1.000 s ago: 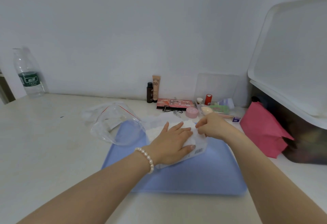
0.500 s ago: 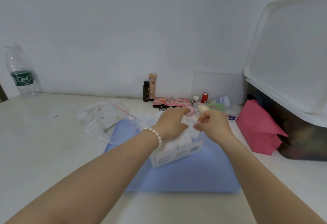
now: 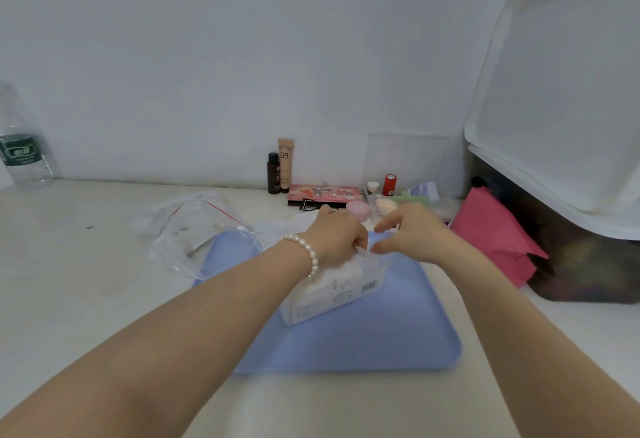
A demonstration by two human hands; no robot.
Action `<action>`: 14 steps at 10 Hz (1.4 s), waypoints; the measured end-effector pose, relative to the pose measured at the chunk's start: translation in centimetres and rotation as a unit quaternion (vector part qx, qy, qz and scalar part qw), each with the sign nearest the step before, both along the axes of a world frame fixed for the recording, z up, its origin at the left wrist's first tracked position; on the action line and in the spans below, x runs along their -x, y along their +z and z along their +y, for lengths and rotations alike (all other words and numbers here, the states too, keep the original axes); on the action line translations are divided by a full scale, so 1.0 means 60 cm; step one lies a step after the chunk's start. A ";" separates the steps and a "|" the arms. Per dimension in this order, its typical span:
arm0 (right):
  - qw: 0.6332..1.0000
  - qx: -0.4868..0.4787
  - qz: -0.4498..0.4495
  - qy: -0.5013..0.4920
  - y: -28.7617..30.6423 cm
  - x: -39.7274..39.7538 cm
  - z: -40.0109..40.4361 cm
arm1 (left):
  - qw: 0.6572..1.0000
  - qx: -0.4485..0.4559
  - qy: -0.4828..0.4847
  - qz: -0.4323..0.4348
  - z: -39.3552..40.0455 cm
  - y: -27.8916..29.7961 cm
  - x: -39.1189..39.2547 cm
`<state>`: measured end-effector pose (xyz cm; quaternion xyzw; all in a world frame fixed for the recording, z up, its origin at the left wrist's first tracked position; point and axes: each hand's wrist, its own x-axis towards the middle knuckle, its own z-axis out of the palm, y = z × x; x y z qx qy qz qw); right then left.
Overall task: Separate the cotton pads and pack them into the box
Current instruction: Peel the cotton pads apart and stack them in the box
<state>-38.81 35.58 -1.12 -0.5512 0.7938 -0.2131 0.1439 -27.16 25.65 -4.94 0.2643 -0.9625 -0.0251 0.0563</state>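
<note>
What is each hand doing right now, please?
Left hand: fingers curled, gripping the cotton pads at the top of the pack.
Right hand: open, fingers spread, holding nothing.

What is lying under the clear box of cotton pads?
The clear box of cotton pads stands on the blue tray. The left hand grips its top, so the opening is hidden.
</note>
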 end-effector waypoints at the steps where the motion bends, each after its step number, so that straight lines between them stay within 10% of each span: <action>1: 0.996 -0.060 0.064 -0.004 -0.030 -0.013 -0.021 | 1.000 0.002 -0.003 -0.010 -0.001 0.004 0.001; 5: 0.984 -0.128 0.101 -0.075 -0.041 -0.026 -0.056 | 0.985 -0.057 0.040 0.159 0.008 -0.017 -0.052; 10: 0.951 -0.277 0.123 0.054 -0.013 -0.050 -0.048 | 0.992 -0.088 -0.037 0.081 0.035 -0.029 -0.068; 14: 0.983 -0.170 -0.075 0.003 0.001 -0.037 -0.029 | 0.999 0.019 -0.047 0.019 0.025 -0.042 -0.071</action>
